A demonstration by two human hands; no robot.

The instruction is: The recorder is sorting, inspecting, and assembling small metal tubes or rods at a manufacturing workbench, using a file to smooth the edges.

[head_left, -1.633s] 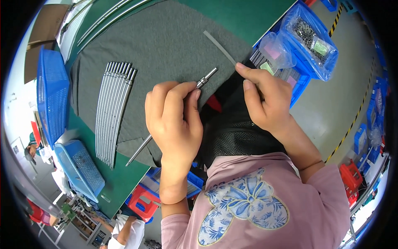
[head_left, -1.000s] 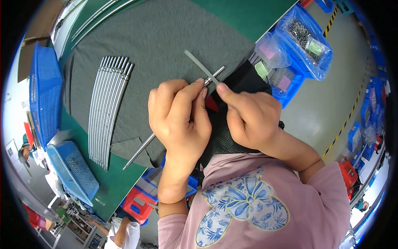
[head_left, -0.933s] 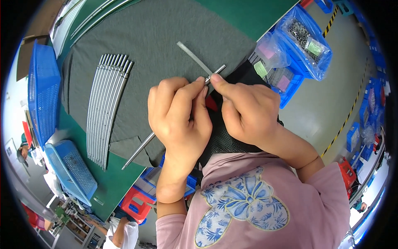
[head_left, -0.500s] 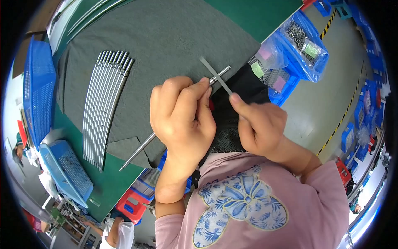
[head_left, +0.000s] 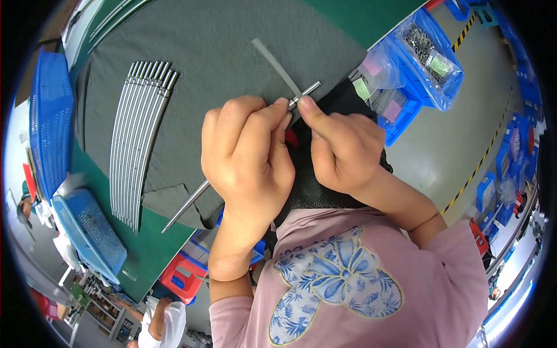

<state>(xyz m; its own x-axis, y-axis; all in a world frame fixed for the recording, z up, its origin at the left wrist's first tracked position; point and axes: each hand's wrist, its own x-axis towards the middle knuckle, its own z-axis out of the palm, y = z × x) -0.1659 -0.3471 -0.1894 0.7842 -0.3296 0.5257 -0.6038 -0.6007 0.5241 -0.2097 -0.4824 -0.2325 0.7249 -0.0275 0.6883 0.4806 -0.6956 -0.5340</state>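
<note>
My left hand (head_left: 246, 153) is closed round a slim metal rod (head_left: 187, 205), which slants from the lower left up to the right. The rod's stepped end sticks out past my thumb and fingertips. In my closed right hand (head_left: 348, 152) is a flat grey metal strip, seemingly a flat file (head_left: 274, 64). It lies crosswise on the rod near the stepped end, its free end pointing up and left. My right thumb is close to the crossing point. Left of my hands, several similar metal rods (head_left: 137, 148) lie side by side on the grey cloth (head_left: 220, 52).
Blue baskets (head_left: 51, 124) stand along the table's left edge. On the right are a blue bin with bagged small metal parts (head_left: 426, 49) and another blue bin (head_left: 400, 124) with thin rods. A red stool (head_left: 181, 279) and another person (head_left: 159, 322) are at the lower left.
My right hand has moved up and left, pushing the file across the rod so more of it extends beyond. My left hand still holds the rod, shifted slightly.
</note>
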